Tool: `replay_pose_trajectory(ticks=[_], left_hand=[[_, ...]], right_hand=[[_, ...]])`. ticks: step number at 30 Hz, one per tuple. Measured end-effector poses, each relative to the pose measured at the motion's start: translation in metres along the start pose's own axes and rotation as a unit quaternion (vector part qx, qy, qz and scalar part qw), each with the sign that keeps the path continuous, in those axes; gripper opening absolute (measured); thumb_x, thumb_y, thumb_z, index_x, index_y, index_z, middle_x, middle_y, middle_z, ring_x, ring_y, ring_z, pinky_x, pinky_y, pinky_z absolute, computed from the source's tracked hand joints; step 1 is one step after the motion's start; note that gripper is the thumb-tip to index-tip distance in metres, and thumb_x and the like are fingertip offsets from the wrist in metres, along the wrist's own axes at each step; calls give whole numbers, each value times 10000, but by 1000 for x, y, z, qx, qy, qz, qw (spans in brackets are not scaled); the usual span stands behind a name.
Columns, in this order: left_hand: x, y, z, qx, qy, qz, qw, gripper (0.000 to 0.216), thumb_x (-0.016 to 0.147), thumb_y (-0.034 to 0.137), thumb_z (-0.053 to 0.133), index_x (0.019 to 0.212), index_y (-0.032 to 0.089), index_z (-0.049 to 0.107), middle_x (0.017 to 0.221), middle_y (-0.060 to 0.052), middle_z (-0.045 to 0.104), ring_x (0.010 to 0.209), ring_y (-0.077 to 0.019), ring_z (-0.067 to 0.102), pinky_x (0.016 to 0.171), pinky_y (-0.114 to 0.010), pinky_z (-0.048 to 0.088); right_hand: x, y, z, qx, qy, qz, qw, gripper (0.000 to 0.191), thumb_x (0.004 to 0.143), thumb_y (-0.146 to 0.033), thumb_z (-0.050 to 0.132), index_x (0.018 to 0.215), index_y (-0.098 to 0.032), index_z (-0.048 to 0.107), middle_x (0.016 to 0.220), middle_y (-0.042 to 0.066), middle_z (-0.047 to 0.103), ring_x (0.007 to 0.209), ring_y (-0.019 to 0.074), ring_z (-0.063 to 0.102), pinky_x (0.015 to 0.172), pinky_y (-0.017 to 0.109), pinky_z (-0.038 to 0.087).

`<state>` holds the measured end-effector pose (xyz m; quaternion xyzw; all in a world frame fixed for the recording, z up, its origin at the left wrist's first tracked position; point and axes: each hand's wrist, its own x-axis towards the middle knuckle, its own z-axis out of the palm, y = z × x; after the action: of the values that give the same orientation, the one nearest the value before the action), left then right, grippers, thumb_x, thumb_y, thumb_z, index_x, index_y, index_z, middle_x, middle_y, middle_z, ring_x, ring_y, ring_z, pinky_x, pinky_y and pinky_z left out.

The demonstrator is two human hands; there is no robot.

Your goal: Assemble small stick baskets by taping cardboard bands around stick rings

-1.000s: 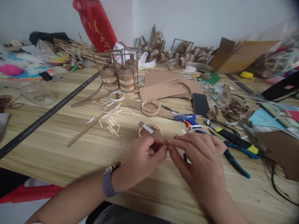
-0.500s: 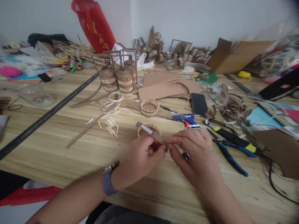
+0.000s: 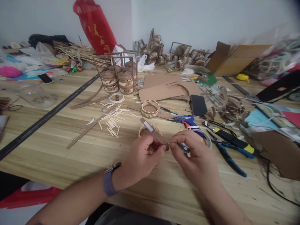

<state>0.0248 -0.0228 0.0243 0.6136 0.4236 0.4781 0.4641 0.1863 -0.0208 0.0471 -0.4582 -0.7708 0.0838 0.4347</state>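
Both hands meet over the near middle of the wooden table [image 3: 58, 147]. My left hand [image 3: 140, 159], with a watch on its wrist, pinches one end of a narrow brown cardboard strip [image 3: 152, 130] that carries a white tape patch. My right hand [image 3: 194, 156] pinches the strip's near end with thumb and forefinger, touching the left fingertips. Just behind the hands lies a small ring of short sticks [image 3: 150, 128], partly hidden by the strip. A second stick ring [image 3: 150, 108] sits further back.
Loose short sticks [image 3: 112, 123] and white rings [image 3: 109, 108] lie to the left. A blue glue gun [image 3: 186, 119], phone [image 3: 198, 105], pliers [image 3: 231, 156] and cutters crowd the right. Finished stick lanterns [image 3: 119, 79], cardboard sheets [image 3: 164, 89] and a long black ruler [image 3: 47, 117] lie beyond.
Both hands shifted slightly away from me while keeping the pinch on the strip; the strip's far end tilted up a little. The view drifted slightly.
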Motion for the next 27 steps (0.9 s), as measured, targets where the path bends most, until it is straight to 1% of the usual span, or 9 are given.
replay_pose_trajectory(ticks=[4,7,9,12,14,17,19,22,27], left_hand=[[1,3,-2,-96,15,-18,995,148,849,298,596,783,167,574,669,9,561,585,-100,500,530,-206,419],[5,8,-4,-125,41,-12,991,142,850,276,587,764,164,570,640,15,550,568,-93,490,527,-203,416],[6,10,-5,-129,40,-18,991,137,842,272,588,763,161,571,640,12,554,567,-96,492,522,-205,413],[4,8,-3,-123,7,-29,992,141,832,289,601,778,162,571,659,8,553,579,-102,496,522,-209,416],[1,5,-1,-102,-18,-26,994,143,834,291,601,776,165,566,678,4,560,601,-107,509,533,-212,418],[-2,4,1,-41,-33,-10,999,113,836,258,591,772,169,569,677,7,567,611,-111,515,532,-211,401],[-2,5,2,-3,-42,5,999,85,835,225,584,769,172,576,672,13,574,604,-108,515,536,-211,392],[-1,7,3,41,-58,28,997,105,834,197,578,733,171,566,661,21,575,593,-101,502,546,-212,380],[-2,7,3,12,-75,16,997,94,850,228,596,778,168,581,701,15,582,633,-105,514,561,-211,387]], right_hand=[[4,11,-1,70,23,116,991,147,860,-229,527,718,-226,565,676,-9,627,637,167,591,597,293,420],[8,31,-3,89,100,209,969,142,870,-282,540,747,-223,576,655,-13,622,588,160,577,558,282,421],[10,44,-4,73,156,232,957,51,840,-275,592,846,-224,585,640,-22,620,592,172,592,573,293,436],[11,51,-8,3,181,183,966,251,762,-218,667,1003,-222,592,843,30,697,803,228,662,710,357,477],[9,45,-9,-38,166,131,977,157,799,-220,637,956,-228,637,983,59,709,942,250,653,827,410,462],[6,25,-9,-16,109,87,990,124,892,-260,559,936,-242,674,867,39,727,875,236,657,838,425,451],[4,10,-7,24,39,53,998,137,890,-279,576,982,-244,671,827,31,724,819,226,655,794,404,461],[3,-4,-5,53,-32,12,998,61,863,-236,600,849,-242,658,785,14,697,781,206,634,745,367,459],[3,-5,-4,43,-24,15,999,120,854,-166,574,756,-234,593,716,-13,640,727,177,590,703,335,435]])
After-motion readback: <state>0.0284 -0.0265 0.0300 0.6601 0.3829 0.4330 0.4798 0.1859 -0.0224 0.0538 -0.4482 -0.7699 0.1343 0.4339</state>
